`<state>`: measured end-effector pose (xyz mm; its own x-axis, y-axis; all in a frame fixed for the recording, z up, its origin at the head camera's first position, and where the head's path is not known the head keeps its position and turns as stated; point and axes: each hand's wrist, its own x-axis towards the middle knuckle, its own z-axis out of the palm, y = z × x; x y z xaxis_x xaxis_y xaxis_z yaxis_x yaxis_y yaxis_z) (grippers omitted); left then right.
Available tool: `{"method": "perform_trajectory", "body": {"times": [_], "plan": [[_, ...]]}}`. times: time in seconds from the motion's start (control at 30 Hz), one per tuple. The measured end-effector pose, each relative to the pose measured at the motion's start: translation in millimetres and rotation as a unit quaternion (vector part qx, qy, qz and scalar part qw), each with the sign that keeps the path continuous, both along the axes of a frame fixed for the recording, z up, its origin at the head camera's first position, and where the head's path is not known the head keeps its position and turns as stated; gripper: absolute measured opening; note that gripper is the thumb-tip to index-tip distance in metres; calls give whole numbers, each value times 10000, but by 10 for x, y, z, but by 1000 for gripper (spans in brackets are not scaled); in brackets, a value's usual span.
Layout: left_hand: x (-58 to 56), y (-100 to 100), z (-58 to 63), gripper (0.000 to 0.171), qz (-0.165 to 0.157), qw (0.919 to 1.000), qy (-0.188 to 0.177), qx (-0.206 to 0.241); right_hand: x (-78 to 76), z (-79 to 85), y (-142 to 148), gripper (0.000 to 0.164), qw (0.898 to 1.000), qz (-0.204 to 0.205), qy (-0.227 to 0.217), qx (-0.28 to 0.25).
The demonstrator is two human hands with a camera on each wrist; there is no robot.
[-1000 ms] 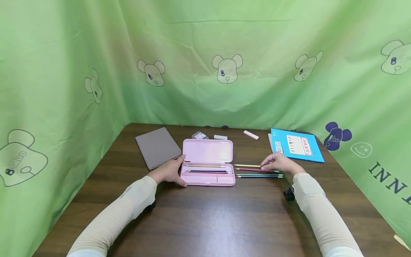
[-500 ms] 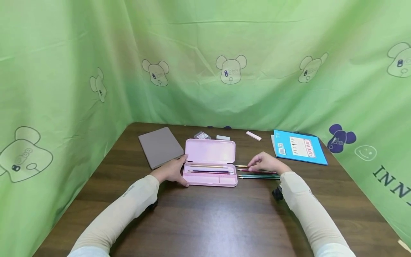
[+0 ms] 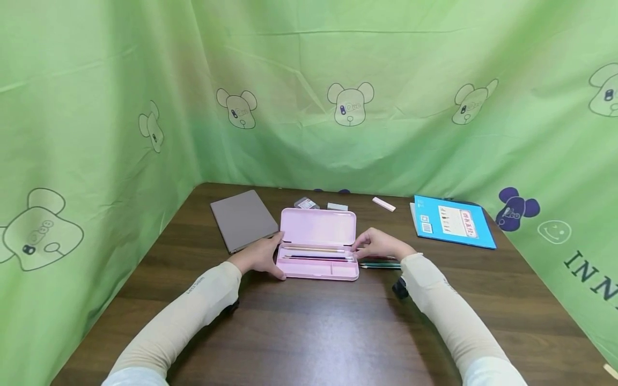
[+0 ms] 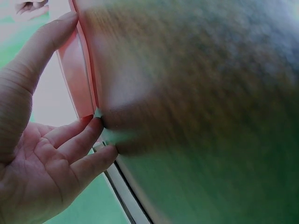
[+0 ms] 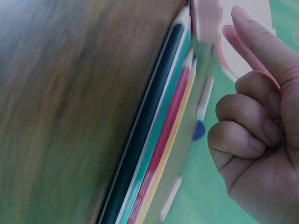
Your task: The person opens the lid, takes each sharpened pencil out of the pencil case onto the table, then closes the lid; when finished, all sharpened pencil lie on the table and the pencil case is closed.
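Note:
In the head view, an open pink pencil case lies mid-table with several pencils in its long compartment. My left hand grips its left end, thumb at the front corner and fingers by the hinge side. The left wrist view shows those fingertips right at the pink edge. My right hand is at the case's right end. In the right wrist view its thumb and index finger stretch toward the case, other fingers folded; I cannot tell whether they pinch anything. Dark, teal, red and yellow pencils lie beside it.
A grey notebook lies back left, and a blue booklet back right. Behind the lid sit a clear-wrapped item and a white block. A pink strip lies farther right. Green printed cloth hangs around the table.
My right hand has moved left from over the loose pencils to the right end of the pencil case. The left hand keeps its hold on the case.

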<state>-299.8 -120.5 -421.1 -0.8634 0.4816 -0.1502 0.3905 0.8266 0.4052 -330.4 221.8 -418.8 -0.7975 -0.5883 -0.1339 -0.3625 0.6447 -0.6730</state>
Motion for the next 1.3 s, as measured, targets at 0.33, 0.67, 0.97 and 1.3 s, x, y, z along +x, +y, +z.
{"method": "perform_trajectory", "body": {"times": [0.33, 0.67, 0.97, 1.3], "plan": [[1, 13, 11, 118, 35, 10000, -89, -21, -38, -10, -241, 7, 9960, 431, 308, 724], [-19, 29, 17, 120, 70, 9999, -107, -28, -45, -2, -268, 9, 9940, 550, 451, 832], [-17, 32, 5, 120, 59, 9999, -148, -39, -13, -40, -232, 11, 9978, 20, 526, 410], [-33, 23, -2, 119, 23, 9999, -137, -2, 3, -48, -147, 17, 9993, -310, 120, -180]]}}
